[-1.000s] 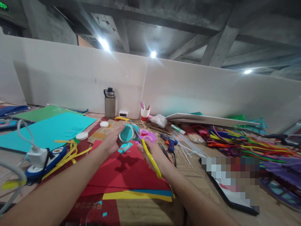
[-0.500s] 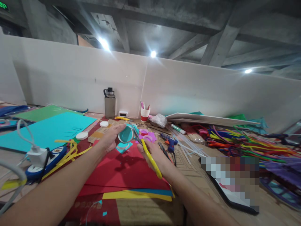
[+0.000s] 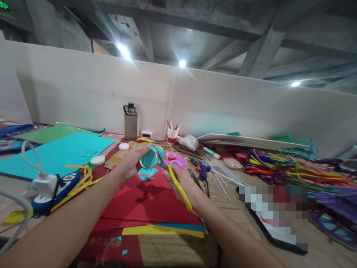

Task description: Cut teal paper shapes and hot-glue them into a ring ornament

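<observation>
My left hand [image 3: 133,162] grips a white ring-shaped piece [image 3: 149,159] with turquoise showing inside it, over the red sheets [image 3: 147,201]. My right hand [image 3: 180,178] is closed on scissors with yellow handles [image 3: 180,190]; their blades point up and left, at the right edge of the ring. Whether the blades touch it is hard to tell. Below the ring lies a small turquoise piece with a white ring on it [image 3: 146,174]. Right of the blades, pink rings rest on a purple piece [image 3: 182,161].
Behind stand a grey bottle [image 3: 131,126] and a paper cup with pens [image 3: 172,136]. A blue glue gun [image 3: 205,170], a tablet-like device [image 3: 273,219] and colourful pipe cleaners [image 3: 290,171] lie right. At left are a turquoise sheet [image 3: 64,152], yellow strips [image 3: 80,186] and a white plug [image 3: 44,185].
Both hands keep nearly the same pose, the ring and scissors still held. The view has shifted very slightly.
</observation>
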The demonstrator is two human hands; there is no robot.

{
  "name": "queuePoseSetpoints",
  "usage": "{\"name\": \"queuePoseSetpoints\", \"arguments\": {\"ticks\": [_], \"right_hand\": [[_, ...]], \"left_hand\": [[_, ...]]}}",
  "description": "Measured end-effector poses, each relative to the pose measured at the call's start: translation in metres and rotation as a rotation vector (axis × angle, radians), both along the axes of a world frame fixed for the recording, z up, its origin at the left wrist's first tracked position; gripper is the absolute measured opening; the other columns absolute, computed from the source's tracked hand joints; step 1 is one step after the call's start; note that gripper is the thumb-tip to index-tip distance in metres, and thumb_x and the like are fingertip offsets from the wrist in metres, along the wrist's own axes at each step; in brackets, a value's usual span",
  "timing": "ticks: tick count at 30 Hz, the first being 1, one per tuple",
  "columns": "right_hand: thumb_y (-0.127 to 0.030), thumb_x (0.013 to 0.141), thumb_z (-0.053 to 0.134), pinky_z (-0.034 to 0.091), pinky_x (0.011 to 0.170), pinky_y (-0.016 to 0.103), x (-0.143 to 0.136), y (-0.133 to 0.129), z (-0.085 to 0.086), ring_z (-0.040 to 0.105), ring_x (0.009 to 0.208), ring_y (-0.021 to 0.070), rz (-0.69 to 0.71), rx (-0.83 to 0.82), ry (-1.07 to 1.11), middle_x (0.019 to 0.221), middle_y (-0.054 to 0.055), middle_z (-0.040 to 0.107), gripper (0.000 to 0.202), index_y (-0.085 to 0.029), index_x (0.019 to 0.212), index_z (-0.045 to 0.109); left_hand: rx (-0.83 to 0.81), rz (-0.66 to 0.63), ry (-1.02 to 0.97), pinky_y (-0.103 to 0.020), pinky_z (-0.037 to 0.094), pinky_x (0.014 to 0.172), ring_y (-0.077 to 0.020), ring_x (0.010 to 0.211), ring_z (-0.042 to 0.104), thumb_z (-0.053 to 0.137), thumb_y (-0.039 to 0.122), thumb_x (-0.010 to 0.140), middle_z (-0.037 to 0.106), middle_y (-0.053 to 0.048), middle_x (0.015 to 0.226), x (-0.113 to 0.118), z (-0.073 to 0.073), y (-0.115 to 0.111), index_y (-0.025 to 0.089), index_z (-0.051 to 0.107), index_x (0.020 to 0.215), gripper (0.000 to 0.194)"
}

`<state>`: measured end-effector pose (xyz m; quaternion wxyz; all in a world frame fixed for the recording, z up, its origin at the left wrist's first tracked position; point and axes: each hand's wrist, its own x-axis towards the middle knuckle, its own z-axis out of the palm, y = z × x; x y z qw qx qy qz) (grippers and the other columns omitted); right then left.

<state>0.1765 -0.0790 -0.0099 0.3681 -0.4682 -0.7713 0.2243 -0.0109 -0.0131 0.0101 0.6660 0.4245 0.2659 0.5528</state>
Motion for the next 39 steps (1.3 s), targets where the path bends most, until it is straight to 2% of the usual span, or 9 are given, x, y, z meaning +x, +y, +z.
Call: {"name": "queuePoseSetpoints", "arguments": {"ticks": [7,17,27,39], "right_hand": [[-0.051,0.087,0.043,0.025,0.049,0.022,0.0013,0.0015,-0.0033,0.038,0.054,0.0098,0.011,-0.018,0.006,0.062,-0.003,0.048,0.035,-0.018,0.078,0.051],[-0.047,0.088,0.044,0.027,0.052,0.022,0.0016,-0.0005,-0.0032,0.039,0.058,0.0094,-0.006,0.028,-0.032,0.065,-0.004,0.046,0.031,-0.018,0.080,0.050],[-0.045,0.088,0.044,0.025,0.051,0.021,0.0005,-0.0006,-0.0014,0.037,0.057,0.0084,0.011,0.018,0.002,0.064,-0.004,0.045,0.031,-0.018,0.075,0.048],[-0.047,0.086,0.045,0.026,0.052,0.021,0.0013,-0.0018,0.0046,0.039,0.059,0.0099,0.047,-0.011,-0.005,0.065,-0.003,0.045,0.032,-0.017,0.076,0.049]], "left_hand": [[0.030,-0.036,0.019,-0.023,0.049,0.054,-0.0110,0.054,0.057,0.071,0.024,0.070,0.064,-0.002,0.063,-0.0018,0.0027,-0.0021,0.012,0.064,0.068,0.015],[0.043,-0.083,0.120,-0.025,0.050,0.063,-0.0140,0.062,0.061,0.070,0.029,0.071,0.069,-0.006,0.071,-0.0047,-0.0039,0.0041,0.012,0.068,0.075,0.018],[0.044,-0.112,0.146,-0.024,0.049,0.061,-0.0139,0.062,0.061,0.070,0.033,0.071,0.069,-0.008,0.073,-0.0064,-0.0049,0.0068,0.010,0.068,0.075,0.022],[0.010,-0.090,0.170,-0.024,0.048,0.059,-0.0133,0.059,0.059,0.071,0.032,0.070,0.067,-0.006,0.069,-0.0096,0.0001,0.0047,0.011,0.067,0.073,0.021]]}}
